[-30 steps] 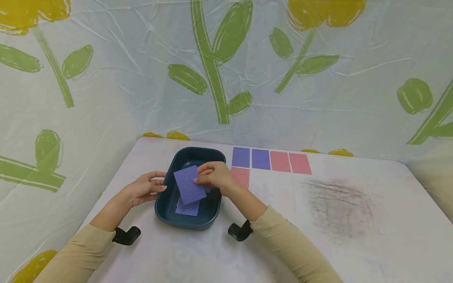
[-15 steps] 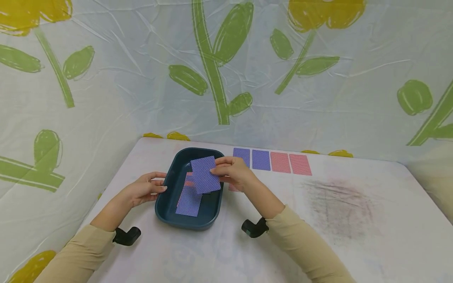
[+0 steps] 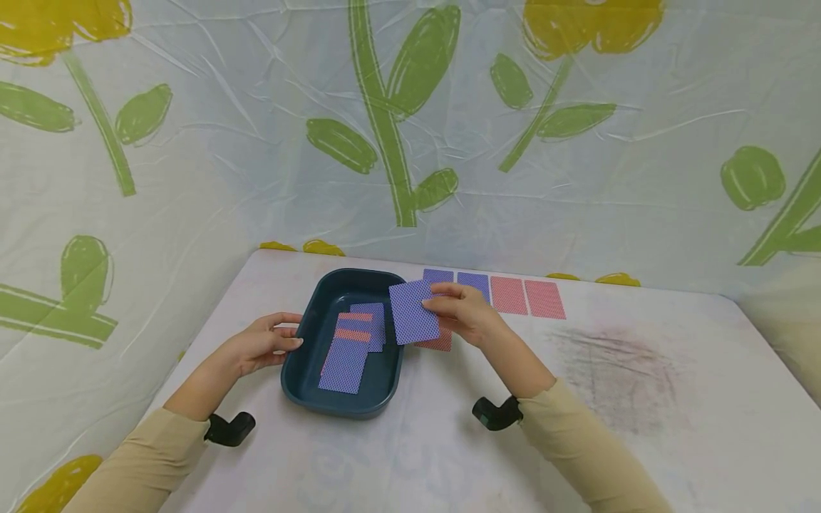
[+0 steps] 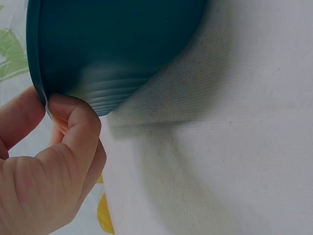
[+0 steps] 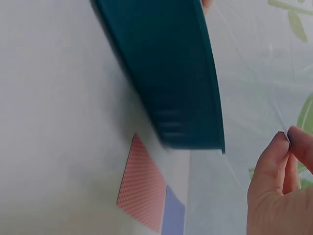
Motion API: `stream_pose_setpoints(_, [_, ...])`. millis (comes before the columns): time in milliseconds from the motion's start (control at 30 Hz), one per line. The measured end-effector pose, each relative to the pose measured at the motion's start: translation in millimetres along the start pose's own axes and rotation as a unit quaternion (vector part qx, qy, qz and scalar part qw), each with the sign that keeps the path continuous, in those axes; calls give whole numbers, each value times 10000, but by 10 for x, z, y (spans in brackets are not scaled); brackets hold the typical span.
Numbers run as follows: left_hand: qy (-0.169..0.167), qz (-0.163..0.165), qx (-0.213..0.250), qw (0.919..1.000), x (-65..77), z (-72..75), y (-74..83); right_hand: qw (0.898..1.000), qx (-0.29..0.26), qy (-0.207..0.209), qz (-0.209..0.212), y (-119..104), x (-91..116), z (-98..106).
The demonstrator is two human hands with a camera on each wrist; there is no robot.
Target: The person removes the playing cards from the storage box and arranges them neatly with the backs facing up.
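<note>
My left hand pinches the left rim of a dark teal plastic tub between thumb and fingers; the left wrist view shows the thumb and fingers on either side of the rim. Inside the tub lie several overlapping blue-backed and red-backed playing cards. My right hand pinches a blue-backed playing card by its right edge, over the tub's right rim. This card partly covers a red-backed card on the table. In the right wrist view the fingertips meet the thumb, with the card edge-on.
Along the table's back edge runs a row of cards: two blue-backed, then two red-backed. A dark smudge marks the white tabletop on the right. Behind the table hangs a flower-printed sheet.
My right hand has moved the blue-backed card rightward from above the tub's middle to its right rim, uncovering the cards inside. The left hand and tub stay in place.
</note>
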State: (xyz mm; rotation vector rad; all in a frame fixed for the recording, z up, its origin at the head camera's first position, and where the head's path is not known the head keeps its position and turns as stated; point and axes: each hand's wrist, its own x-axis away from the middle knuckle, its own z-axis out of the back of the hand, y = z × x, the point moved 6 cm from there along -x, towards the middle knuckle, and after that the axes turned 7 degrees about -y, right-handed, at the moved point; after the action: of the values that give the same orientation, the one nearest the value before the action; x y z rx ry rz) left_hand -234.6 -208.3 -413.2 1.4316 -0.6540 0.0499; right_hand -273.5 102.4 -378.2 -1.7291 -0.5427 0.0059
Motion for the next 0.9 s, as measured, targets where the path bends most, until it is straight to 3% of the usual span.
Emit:
stream_pose_setpoints(167, [-48,-14,5,10000,8,-8,5,9997,-43,149,-169,27,59,192])
stream_pose_setpoints(433, [-63,-21,40,10000,20,-9,2,9970,-729,173,-196,51,131,460])
stream_pose_setpoints(900, [-47,11,51,10000,13,-8,26,9936,-1034,396,-231,131,241,774])
